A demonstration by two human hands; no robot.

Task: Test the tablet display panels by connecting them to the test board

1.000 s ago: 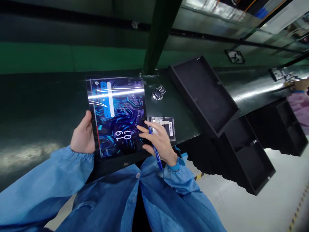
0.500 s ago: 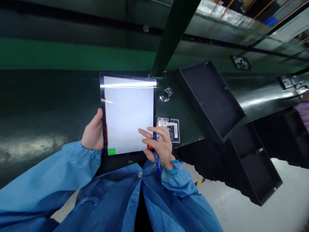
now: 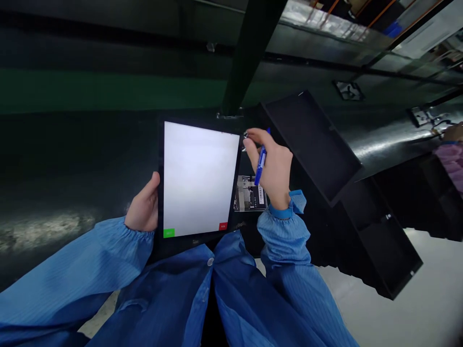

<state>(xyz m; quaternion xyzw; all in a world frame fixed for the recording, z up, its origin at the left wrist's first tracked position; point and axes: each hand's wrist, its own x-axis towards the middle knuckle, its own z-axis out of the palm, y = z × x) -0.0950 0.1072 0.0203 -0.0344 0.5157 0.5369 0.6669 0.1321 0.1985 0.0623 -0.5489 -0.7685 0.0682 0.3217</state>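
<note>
Your left hand (image 3: 143,209) grips a tablet (image 3: 198,178) by its lower left edge, thumb curled over the black frame, fingers behind it and clamped on the device, which you hold just above the near edge of a dark green bench (image 3: 90,144). The screen shows a blank white page, with a green button (image 3: 169,233) at the bottom left corner and a red button (image 3: 223,226) at the bottom right. Your right hand (image 3: 273,168) hangs beside the tablet's right edge, its fingers closed around a blue marker pen (image 3: 261,164). Below that hand, a small circuit board (image 3: 250,193) with a barcode label lies flat on the bench, just beside the tablet. A small chrome fitting (image 3: 245,138) sits almost hidden behind your fingertips. Two black trays (image 3: 311,144) stand to the right, tilted along the bench edge. Far right, a co-worker's hand (image 3: 454,132) reaches out from a pink sleeve (image 3: 452,161).
</note>
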